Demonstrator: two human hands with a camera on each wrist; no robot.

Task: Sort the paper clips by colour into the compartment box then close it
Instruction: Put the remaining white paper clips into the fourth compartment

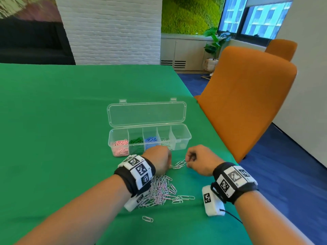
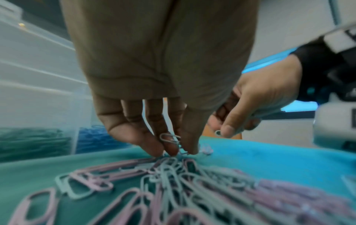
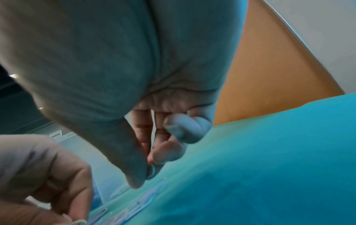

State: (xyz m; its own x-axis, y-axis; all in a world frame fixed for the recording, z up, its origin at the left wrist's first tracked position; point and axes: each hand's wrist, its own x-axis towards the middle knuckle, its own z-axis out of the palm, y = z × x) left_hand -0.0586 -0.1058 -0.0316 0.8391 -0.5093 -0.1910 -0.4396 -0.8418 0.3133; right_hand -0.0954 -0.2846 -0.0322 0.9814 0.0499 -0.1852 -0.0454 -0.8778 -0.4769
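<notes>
A clear compartment box [image 1: 184,137] stands open on the green table, its lid [image 1: 146,114] folded back. Pink, green, blue and white clips fill its compartments from the left; the rightmost looks empty. A heap of pink and white paper clips [image 1: 161,190] lies under my left wrist. My left hand [image 1: 160,162] pinches white clips [image 2: 169,139] at the heap's far edge [image 2: 173,164]. My right hand [image 1: 196,160] pinches a white clip [image 3: 151,172] between thumb and forefinger, just above a few white clips [image 1: 179,164] on the cloth.
An orange chair [image 1: 247,96] stands close at the table's right edge, a second one behind it. One stray white clip [image 1: 147,218] lies near me, a few more [image 1: 184,198] right of the heap. Green cloth stretches to the left and beyond the box.
</notes>
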